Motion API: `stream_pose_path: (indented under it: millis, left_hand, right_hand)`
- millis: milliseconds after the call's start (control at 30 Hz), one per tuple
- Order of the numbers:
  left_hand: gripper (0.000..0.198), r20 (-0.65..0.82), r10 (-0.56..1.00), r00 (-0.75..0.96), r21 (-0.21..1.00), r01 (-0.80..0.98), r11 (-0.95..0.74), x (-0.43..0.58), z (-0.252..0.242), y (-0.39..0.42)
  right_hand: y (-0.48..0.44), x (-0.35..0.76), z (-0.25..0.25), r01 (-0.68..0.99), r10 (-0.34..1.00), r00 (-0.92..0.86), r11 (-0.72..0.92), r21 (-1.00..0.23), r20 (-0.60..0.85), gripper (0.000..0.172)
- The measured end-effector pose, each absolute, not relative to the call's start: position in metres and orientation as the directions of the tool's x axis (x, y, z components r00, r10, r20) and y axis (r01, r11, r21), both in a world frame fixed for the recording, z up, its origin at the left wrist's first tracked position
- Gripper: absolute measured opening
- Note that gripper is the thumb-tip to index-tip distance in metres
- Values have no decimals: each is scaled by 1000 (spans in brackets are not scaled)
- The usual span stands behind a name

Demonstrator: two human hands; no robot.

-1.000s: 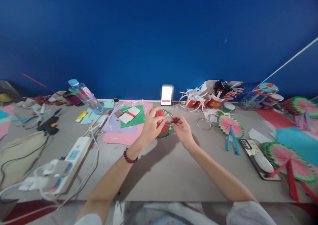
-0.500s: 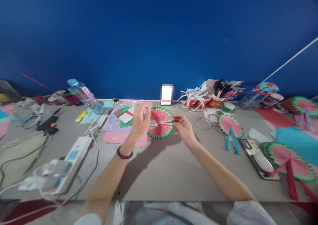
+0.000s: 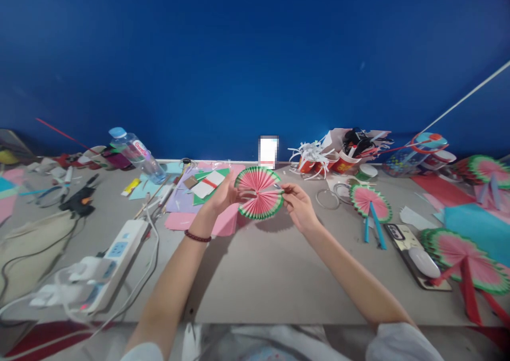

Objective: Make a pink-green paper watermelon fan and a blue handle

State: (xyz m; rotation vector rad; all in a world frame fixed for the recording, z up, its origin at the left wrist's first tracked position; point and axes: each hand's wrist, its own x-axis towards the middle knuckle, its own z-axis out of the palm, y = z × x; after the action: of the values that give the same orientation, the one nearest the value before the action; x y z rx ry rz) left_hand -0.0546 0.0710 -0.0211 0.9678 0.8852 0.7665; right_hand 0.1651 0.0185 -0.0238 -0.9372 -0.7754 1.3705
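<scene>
A round pleated paper fan (image 3: pixel 260 201), pink with a green rim like a watermelon slice, is held up between my two hands above the desk. At its left edge my left hand (image 3: pixel 223 195) is closed on it, with some fingers hidden behind it. On the opposite side my right hand (image 3: pixel 299 206) pinches the fan's right edge, where gaps split the pleats into an upper and a lower part. Pink paper sheets (image 3: pixel 225 221) and a green sheet (image 3: pixel 199 193) lie by my left hand.
Finished fans (image 3: pixel 372 201) lie on the right, near a phone (image 3: pixel 398 238) with a white mouse (image 3: pixel 423 261) on it. Red cups (image 3: pixel 345 163) stand at the back. To the left are a power strip (image 3: pixel 119 249), a glue gun (image 3: pixel 82 199) and a tilted bottle (image 3: pixel 137 151).
My left hand has come down from above the fan's left part to its left edge and closed there. The fan has tilted slightly; my right hand stays at its right edge.
</scene>
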Motion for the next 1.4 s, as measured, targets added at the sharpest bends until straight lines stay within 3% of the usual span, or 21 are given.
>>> stream_pose_path:
  millis: [67, 200, 333, 467, 667, 767, 833, 933, 1033, 1167, 1400]
  left_hand:
    - [72, -249, 817, 520, 904, -179, 389, -56, -21, 71]
    - [45, -195, 833, 518, 955, -92, 281, -53, -22, 65]
    - [43, -180, 846, 502, 983, 52, 178, -48, -19, 59]
    - [37, -163, 857, 489, 986, 71, 148, -45, -13, 57]
    - [41, -186, 878, 442, 982, 71, 172, -47, -16, 60]
    - [39, -184, 876, 445, 977, -11, 211, -48, -19, 62]
    - [39, -138, 874, 466, 956, -169, 240, -46, -21, 63]
    - [56, -65, 881, 468, 866, -412, 283, -35, -25, 60]
    - [61, -15, 876, 482, 874, -418, 246, -12, -33, 49]
    - [43, -44, 955, 292, 925, -350, 150, 22, -43, 31]
    - [21, -103, 994, 41, 893, -435, 111, 36, -34, 14]
  right_hand:
    - [19, 165, -25, -453, 994, 70, -39, -890, -80, 20]
    - [20, 165, -29, -431, 994, 70, -44, -901, -82, 22]
    - [22, 166, -34, -307, 997, 35, -56, -950, -70, 23]
    - [25, 171, -35, -202, 991, -51, -131, -971, -123, 19]
    - [31, 176, -39, -100, 970, -155, -206, -973, -189, 27]
    - [33, 176, -42, -146, 978, -140, -175, -974, -154, 28]
    - [33, 175, -43, -224, 982, -111, -177, -959, -155, 30]
    - [33, 172, -43, -341, 981, -39, -191, -920, -190, 33]
    - [31, 168, -43, -377, 982, 30, -163, -912, -188, 33]
    - [25, 163, -42, -322, 988, 74, -103, -941, -134, 32]
    - [15, 157, -37, -62, 992, 102, 78, -995, 71, 24]
